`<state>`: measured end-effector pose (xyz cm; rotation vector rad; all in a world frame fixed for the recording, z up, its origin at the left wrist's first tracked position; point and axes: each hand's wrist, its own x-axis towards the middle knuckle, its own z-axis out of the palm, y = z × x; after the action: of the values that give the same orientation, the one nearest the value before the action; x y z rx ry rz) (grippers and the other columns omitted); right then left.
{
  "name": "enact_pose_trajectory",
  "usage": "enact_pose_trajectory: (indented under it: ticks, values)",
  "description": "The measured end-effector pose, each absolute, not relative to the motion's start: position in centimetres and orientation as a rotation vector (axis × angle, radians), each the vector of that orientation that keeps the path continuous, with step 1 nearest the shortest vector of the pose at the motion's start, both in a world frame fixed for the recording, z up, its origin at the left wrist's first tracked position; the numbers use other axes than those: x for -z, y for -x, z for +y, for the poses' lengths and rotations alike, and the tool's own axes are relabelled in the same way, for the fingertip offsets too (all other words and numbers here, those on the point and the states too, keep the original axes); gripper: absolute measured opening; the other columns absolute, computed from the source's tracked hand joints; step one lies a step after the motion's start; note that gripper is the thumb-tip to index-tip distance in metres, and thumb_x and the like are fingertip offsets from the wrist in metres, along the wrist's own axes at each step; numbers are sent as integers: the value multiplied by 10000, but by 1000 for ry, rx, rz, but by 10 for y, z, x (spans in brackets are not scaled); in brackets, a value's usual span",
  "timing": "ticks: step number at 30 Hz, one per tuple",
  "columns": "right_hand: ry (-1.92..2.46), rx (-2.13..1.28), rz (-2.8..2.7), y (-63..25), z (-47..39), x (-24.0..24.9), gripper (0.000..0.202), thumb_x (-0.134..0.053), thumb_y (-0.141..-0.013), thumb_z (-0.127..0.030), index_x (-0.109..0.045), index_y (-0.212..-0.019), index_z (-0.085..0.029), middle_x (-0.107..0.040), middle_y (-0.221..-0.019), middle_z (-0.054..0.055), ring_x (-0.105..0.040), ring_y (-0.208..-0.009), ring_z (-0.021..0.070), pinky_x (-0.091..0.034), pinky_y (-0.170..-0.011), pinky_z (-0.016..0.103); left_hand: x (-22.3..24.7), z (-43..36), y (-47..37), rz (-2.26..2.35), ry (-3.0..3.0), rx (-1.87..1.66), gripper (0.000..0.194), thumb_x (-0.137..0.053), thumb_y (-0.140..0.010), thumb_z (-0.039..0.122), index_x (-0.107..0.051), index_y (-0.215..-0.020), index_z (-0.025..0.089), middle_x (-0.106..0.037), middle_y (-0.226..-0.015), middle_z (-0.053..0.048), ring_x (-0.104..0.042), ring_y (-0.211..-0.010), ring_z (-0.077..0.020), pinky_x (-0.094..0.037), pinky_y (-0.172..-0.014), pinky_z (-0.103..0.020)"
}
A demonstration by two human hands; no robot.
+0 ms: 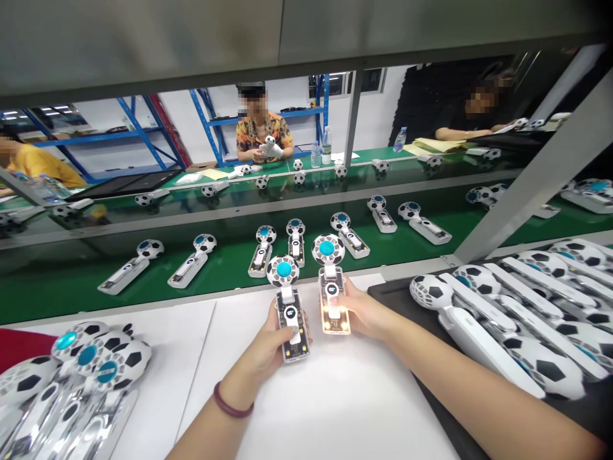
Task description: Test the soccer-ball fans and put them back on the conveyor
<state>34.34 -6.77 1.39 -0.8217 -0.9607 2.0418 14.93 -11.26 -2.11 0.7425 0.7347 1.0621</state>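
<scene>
My left hand [271, 348] grips a small handheld fan [294, 326] with a soccer-ball head and a blue centre. Its thumb lies on the front of the dark, see-through body, below a round lit display. Closed round a second soccer-ball handheld fan [330, 249] is my right hand [359, 310], its thumb at the white strip under the display. Yellow lights glow in the lower body of this one, and its display seems to read 100. Both fans are held upright side by side, a little apart, over a white work surface [330, 409].
Several like fans [119, 367] are piled at the left; a black tray [397, 294] holds rows more at the right. Beyond runs a green conveyor [225, 297] with several fans on it. A slanted metal post [541, 153] stands at right. Co-workers [265, 131] sit across.
</scene>
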Motion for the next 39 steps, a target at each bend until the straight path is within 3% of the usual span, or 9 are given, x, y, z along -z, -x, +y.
enact_pose_trajectory:
  ticks: [12, 34, 39]
  values:
    - [752, -2084, -963, -343, -67, -6, 544, -696, -652, -238, -337, -1060, -257, -586, -819, -15, -602, -717, 173, -466, -694, 363, 22, -113, -149, 744, -745, -1051, 587, -717, -641, 190, -369, -1106, 272, -583, -929, -41, -595, -760, -195, -494, -702, -389]
    - [763, -2067, -938, -344, -68, -7, 589, -708, -628, -264, -333, -1083, -262, -571, -818, -17, -605, -736, 187, -479, -732, 404, 21, -113, -151, 758, -759, -1054, 633, -711, -641, 197, -318, -1132, 270, -582, -915, -43, -595, -745, -206, -491, -686, -398]
    - [766, -2049, -997, -344, -68, -7, 671, -705, -598, -218, -296, -1127, -268, -579, -816, -18, -611, -691, 183, -479, -682, 366, 20, -113, -150, 775, -763, -1048, 614, -686, -655, 180, -306, -1129, 268, -580, -917, -42, -593, -758, -206, -488, -696, -393]
